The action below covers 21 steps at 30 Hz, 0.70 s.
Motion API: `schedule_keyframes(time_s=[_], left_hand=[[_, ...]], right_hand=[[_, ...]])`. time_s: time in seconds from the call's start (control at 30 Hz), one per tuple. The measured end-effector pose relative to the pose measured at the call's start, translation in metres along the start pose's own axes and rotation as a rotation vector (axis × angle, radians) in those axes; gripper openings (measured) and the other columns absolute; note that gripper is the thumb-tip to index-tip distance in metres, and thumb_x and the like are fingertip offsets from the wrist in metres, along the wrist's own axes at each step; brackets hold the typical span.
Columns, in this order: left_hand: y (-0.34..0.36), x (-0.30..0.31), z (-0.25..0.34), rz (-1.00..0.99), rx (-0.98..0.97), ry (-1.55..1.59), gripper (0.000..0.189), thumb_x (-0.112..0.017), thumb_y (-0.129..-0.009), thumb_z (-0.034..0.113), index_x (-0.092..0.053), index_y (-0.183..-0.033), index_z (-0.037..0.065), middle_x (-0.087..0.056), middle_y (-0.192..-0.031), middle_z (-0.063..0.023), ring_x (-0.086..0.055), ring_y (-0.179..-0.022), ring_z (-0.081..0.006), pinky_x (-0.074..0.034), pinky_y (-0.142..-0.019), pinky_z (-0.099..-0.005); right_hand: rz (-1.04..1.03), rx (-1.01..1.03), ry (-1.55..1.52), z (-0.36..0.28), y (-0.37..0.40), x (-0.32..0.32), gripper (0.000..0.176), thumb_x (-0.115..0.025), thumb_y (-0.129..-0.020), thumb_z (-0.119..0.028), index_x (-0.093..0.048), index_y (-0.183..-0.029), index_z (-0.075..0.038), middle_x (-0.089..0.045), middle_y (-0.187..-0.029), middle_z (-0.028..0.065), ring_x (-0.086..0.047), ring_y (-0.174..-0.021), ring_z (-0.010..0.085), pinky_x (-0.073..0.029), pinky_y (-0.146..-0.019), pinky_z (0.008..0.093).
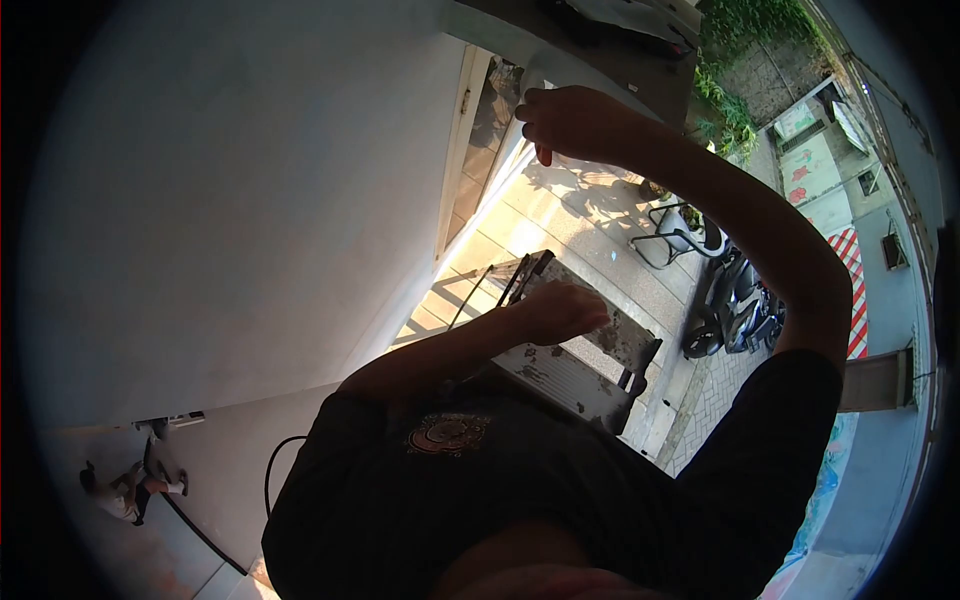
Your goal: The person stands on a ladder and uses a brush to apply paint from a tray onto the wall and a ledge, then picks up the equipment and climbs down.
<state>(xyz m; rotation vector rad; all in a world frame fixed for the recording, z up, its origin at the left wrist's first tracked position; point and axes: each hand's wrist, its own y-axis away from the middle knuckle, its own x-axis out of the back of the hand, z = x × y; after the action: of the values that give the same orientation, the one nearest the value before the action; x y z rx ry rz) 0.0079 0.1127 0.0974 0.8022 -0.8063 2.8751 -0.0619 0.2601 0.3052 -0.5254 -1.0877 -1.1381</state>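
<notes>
My right hand (575,122) is raised at the top middle, its arm bent round from the right. The fingers are curled in beside a pale, see-through-looking patch at the wall's corner; what they hold, if anything, I cannot make out. Lower down, in front of my chest, my left hand (565,313) is closed in a loose fist, with no object showing in it. Behind and below it stands a worn, stained stepladder (570,380) with a ribbed surface, partly covered by my left arm and dark shirt.
A large pale wall (230,200) fills the left, with a framed window (470,150) near its edge. Beyond the stepladder are a chair (675,238) and parked motorbikes (735,305) on the paving. Another person (130,490) is at the lower left, beside a dark hose (205,540).
</notes>
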Motion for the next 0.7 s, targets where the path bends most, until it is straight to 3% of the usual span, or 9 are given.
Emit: schedule_keyframes(time_s=[0.17, 0.27, 0.3, 0.37, 0.43, 0.57, 0.63, 0.7], left_hand=[[0.000, 0.000, 0.001, 0.058, -0.035, 0.009, 0.034, -0.048, -0.102, 0.035, -0.058, -0.085, 0.007, -0.062, -0.080, -0.0148, -0.063, -0.080, -0.0391, -0.049, -0.071, -0.0502], [0.001, 0.001, 0.000, 0.069, -0.024, 0.008, 0.034, -0.048, -0.102, 0.034, -0.057, -0.083, 0.007, -0.061, -0.078, -0.0152, -0.063, -0.079, -0.0392, -0.049, -0.071, -0.0506], [0.000, 0.000, 0.000, 0.071, -0.027, 0.017, 0.035, -0.048, -0.102, 0.034, -0.057, -0.082, 0.007, -0.060, -0.077, -0.0153, -0.062, -0.078, -0.0394, -0.048, -0.071, -0.0506], [0.001, 0.000, -0.001, 0.071, -0.031, 0.025, 0.035, -0.048, -0.102, 0.034, -0.056, -0.082, 0.007, -0.060, -0.076, -0.0155, -0.062, -0.078, -0.0395, -0.048, -0.071, -0.0506], [0.000, 0.002, -0.001, 0.011, 0.001, -0.002, 0.030, -0.049, -0.101, 0.031, -0.061, -0.090, 0.005, -0.062, -0.084, -0.0152, -0.063, -0.084, -0.0387, -0.049, -0.074, -0.0480], [0.000, 0.002, 0.001, -0.015, 0.019, -0.004, 0.030, -0.049, -0.101, 0.031, -0.060, -0.090, 0.005, -0.062, -0.084, -0.0155, -0.062, -0.084, -0.0389, -0.048, -0.074, -0.0483], [0.000, 0.002, 0.001, 0.009, -0.002, 0.002, 0.030, -0.050, -0.101, 0.031, -0.060, -0.090, 0.005, -0.061, -0.084, -0.0156, -0.062, -0.084, -0.0390, -0.048, -0.074, -0.0484], [0.000, 0.001, -0.001, 0.003, -0.004, 0.003, 0.030, -0.050, -0.101, 0.031, -0.060, -0.090, 0.005, -0.061, -0.084, -0.0156, -0.062, -0.084, -0.0390, -0.048, -0.075, -0.0482]], right_hand=[[0.005, -0.098, -0.156, 0.003, 0.020, -0.007, 0.012, -0.063, -0.084, -0.018, -0.068, -0.076, -0.010, -0.065, -0.095, -0.0003, -0.061, -0.105, 0.0166, -0.056, -0.084, 0.0326], [-0.359, -0.203, 0.030, -0.029, 0.026, 0.032, 0.015, -0.065, -0.086, -0.022, -0.070, -0.077, -0.010, -0.066, -0.106, 0.0024, -0.064, -0.105, 0.0193, -0.057, -0.083, 0.0362], [-0.358, -0.202, 0.029, -0.028, 0.026, 0.028, 0.015, -0.065, -0.086, -0.022, -0.070, -0.077, -0.010, -0.066, -0.106, 0.0024, -0.064, -0.105, 0.0193, -0.057, -0.083, 0.0362], [-0.012, -0.077, -0.001, -0.026, 0.026, 0.018, 0.016, -0.065, -0.088, -0.022, -0.070, -0.077, -0.010, -0.066, -0.103, 0.0017, -0.063, -0.105, 0.0178, -0.057, -0.083, 0.0351], [-0.045, -0.034, -0.002, -0.022, 0.011, 0.028, 0.015, -0.064, -0.088, -0.020, -0.070, -0.079, -0.010, -0.065, -0.101, 0.0012, -0.061, -0.104, 0.0174, -0.057, -0.084, 0.0335], [0.039, -0.012, -0.022, 0.004, -0.005, 0.006, 0.014, -0.063, -0.088, -0.019, -0.070, -0.080, -0.010, -0.064, -0.099, -0.0011, -0.060, -0.104, 0.0175, -0.057, -0.085, 0.0316], [-0.042, -0.177, -0.243, 0.006, -0.006, 0.005, 0.013, -0.064, -0.087, -0.019, -0.070, -0.080, -0.010, -0.064, -0.098, -0.0014, -0.060, -0.105, 0.0167, -0.056, -0.086, 0.0308], [-0.066, -0.161, -0.062, 0.005, 0.009, 0.003, 0.013, -0.065, -0.087, -0.019, -0.070, -0.081, -0.010, -0.064, -0.098, -0.0005, -0.060, -0.106, 0.0166, -0.056, -0.087, 0.0307]])
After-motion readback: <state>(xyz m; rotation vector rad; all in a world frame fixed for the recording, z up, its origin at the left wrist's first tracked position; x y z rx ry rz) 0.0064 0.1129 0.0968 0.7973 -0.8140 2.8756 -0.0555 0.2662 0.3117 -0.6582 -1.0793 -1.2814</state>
